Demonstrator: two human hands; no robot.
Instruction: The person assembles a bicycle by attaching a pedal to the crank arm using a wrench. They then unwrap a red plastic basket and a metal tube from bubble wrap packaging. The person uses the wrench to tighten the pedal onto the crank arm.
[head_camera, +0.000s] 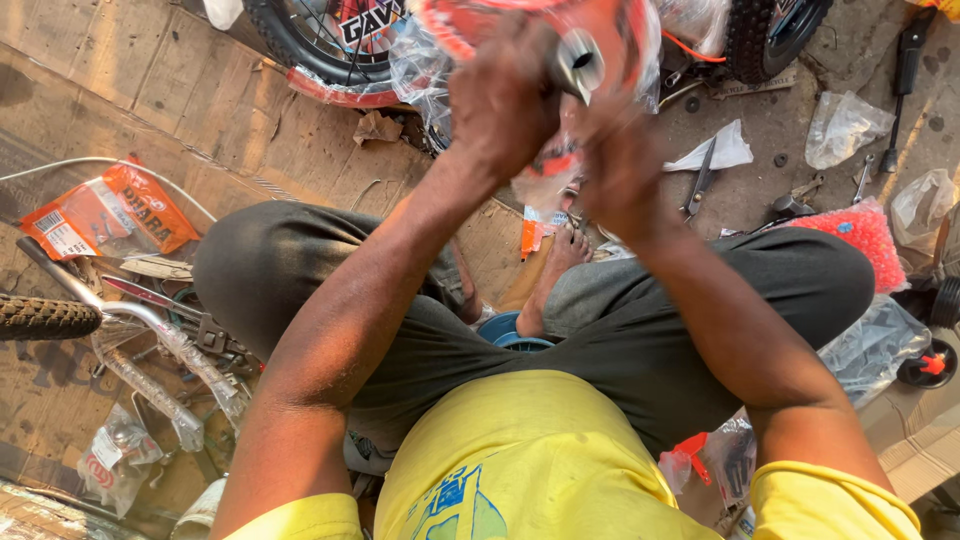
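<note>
the left hand has its fingers curled tight around an orange, plastic-wrapped part held up near the top edge of the view, and the right hand grips just below it on the same wrapping — motion blur hides the fingertips, so the right grip is probably closed but i cannot be sure; a silver tube end pokes out between the hands. below, the crossed legs in grey trousers fill the middle, with a bare foot beside a blue round object. room is tight all round — a bike wheel just behind the hands, a chrome frame and knobby tyre at the left edge, pliers and a red beaded bag on the floor at right.
</note>
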